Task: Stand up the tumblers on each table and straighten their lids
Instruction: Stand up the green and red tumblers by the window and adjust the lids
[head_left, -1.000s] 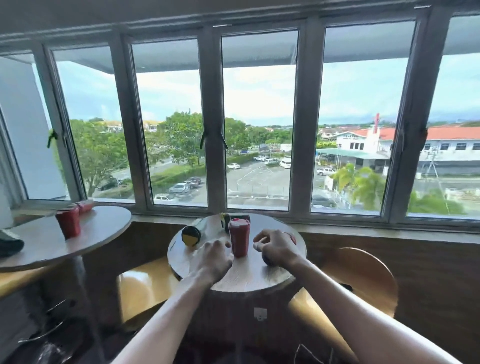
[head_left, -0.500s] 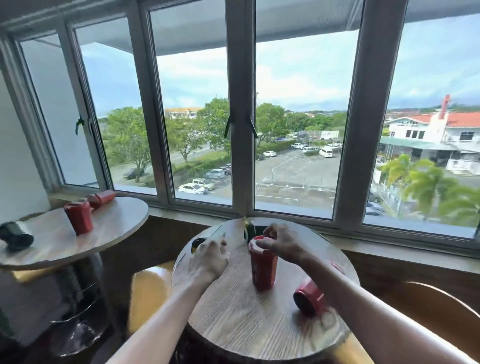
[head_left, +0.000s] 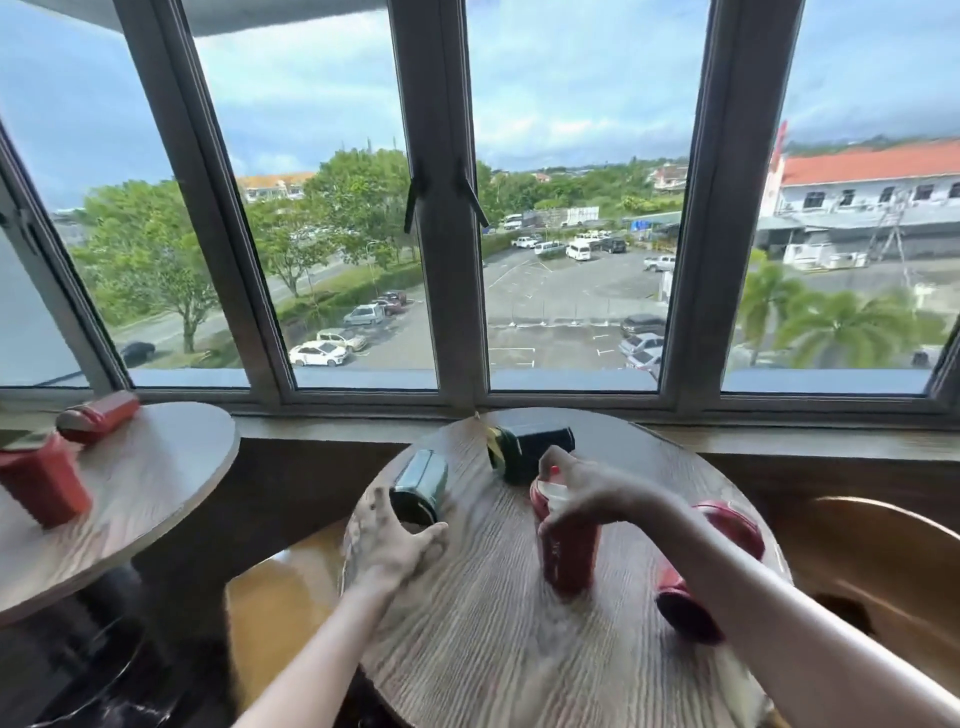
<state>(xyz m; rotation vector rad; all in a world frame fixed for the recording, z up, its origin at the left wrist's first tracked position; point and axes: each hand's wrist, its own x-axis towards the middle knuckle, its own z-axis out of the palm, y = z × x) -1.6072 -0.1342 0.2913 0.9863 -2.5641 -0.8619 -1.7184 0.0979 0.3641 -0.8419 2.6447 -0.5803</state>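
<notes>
Red plastic on the left table (head_left: 156, 467): one red tumbler (head_left: 44, 486) stands upright near its edge, and another red one (head_left: 98, 409) lies on its side behind it, toward the window. Both wait for a later turn.

On the round wood-grain table (head_left: 493, 649) in front of me, my left hand (head_left: 387, 540) is spread wide, fingers apart, palm down just beside the near end of a dark green tumbler (head_left: 420, 486) lying on its side; it holds nothing yet. I would judge that tumbler light and smooth, likely to roll, so I should wrap the barrel around its middle rather than pinch an end. A second dark tumbler (head_left: 530, 449) with a yellowish end lies toppled near the window.

My right hand (head_left: 576, 496) curls over the top of the upright red tumbler (head_left: 566, 556), fingertips closed on its pale lid (head_left: 553, 491). The lid looks thin and probably turns easily, so a light grip on its rim should do. Under my right forearm another red tumbler (head_left: 696, 597) lies on its side, dark base toward me. The cups are tapered cylinders, glossy; the tabletop is matte with ridged grain.
</notes>
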